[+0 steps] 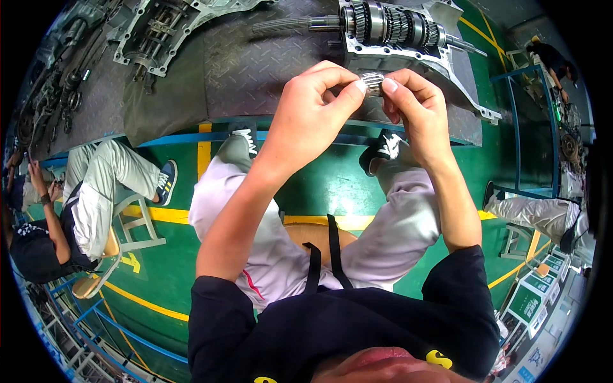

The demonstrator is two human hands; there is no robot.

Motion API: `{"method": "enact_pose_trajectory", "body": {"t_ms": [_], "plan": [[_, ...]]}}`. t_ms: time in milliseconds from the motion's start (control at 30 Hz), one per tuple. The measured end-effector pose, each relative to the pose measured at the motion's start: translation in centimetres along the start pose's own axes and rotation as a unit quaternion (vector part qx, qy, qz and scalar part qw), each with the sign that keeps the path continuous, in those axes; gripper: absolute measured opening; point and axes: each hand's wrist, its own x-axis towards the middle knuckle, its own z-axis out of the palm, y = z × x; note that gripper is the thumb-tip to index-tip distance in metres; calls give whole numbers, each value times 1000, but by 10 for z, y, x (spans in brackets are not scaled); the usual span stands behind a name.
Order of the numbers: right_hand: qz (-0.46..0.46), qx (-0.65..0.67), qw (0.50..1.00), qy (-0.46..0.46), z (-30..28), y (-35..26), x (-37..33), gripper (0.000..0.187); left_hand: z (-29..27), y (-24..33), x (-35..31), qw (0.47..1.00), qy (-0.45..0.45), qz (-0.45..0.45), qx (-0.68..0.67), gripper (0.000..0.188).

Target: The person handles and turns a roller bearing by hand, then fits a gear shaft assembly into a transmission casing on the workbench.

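Between my two hands, just past the front edge of the metal-topped bench, is a small shiny needle roller bearing (373,83). My left hand (317,96) pinches its left side with thumb and forefinger. On its right side, the thumb and forefinger of my right hand (414,102) are closed on it too. Right behind the bearing lies an open gearbox housing half (408,60), with a gear shaft (399,24) resting in it. A long splined shaft (297,25) sticks out of the gear set toward the left.
Another housing half (159,45) lies at the bench's back left, on a dark cloth (166,96). Loose gears and metal parts (67,96) crowd the far left. A seated person (83,204) is at left; others are at right. A blue frame (517,121) stands beyond the bench.
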Motion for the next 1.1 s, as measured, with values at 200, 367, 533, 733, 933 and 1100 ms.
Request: {"method": "enact_pose_trajectory", "body": {"t_ms": [200,367,533,733,933,1100], "plan": [[-1,7,1000,-3,-2,0,1,17,2,-5,0,1000,-7,17,-11,14],[3,38,999,-3,-3,2,1,19,1,-3,0,999,-9,-20,-39,14],[-7,44,999,-15,-4,3,0,19,-1,-3,1,995,-3,-37,-95,17],[-13,-5,1000,-5,-2,4,-1,18,-3,-4,2,991,5,-80,-106,21],[-12,-22,1000,-8,-2,3,-1,15,-3,-4,2,992,2,-71,-101,21],[-6,-16,1000,0,-1,3,-2,16,-3,-7,2,994,7,-58,-94,20]]}}
